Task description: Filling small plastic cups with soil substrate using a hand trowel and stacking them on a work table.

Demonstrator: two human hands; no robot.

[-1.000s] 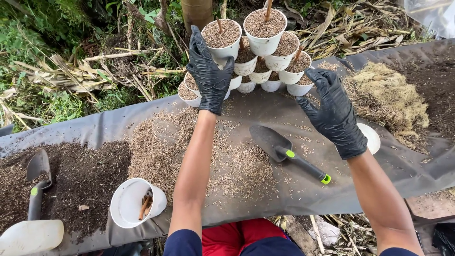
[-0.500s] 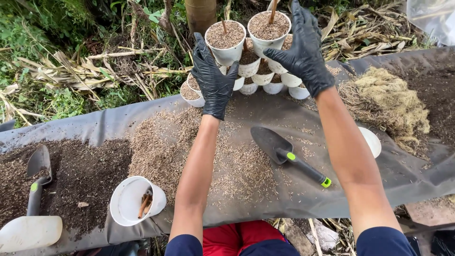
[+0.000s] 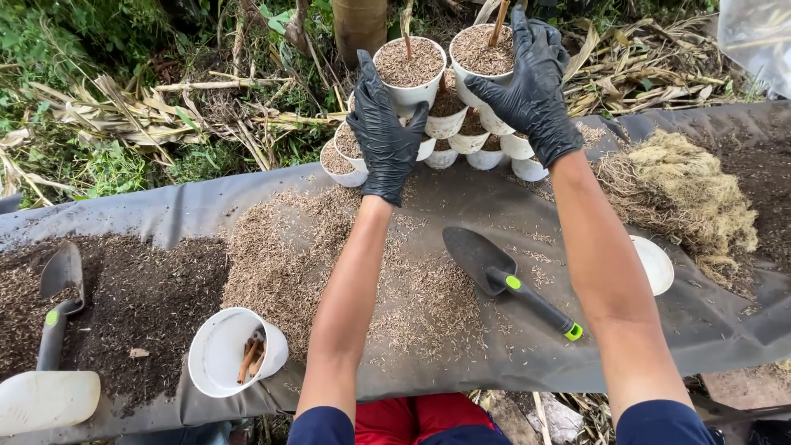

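Note:
Both of my hands wear black gloves. My left hand (image 3: 386,136) grips the side of a white cup (image 3: 409,72) filled with husk mix, a stick standing in it. My right hand (image 3: 531,86) wraps around a second filled white cup (image 3: 480,51), also with a stick in it. Both cups sit on top of a stacked pile of filled white cups (image 3: 449,140) at the far edge of a grey sheet (image 3: 165,214).
A black trowel with a green-tipped handle (image 3: 504,280) lies between my arms. A white cup holding sticks (image 3: 235,353) lies at the near left beside dark soil (image 3: 124,305), another trowel (image 3: 56,305) and a white bottle (image 3: 45,400). Coir fibre (image 3: 688,198) and an empty cup (image 3: 655,264) are on the right.
My right hand rose from above the sheet to the top right cup and closed around it. My left hand stayed on the left top cup.

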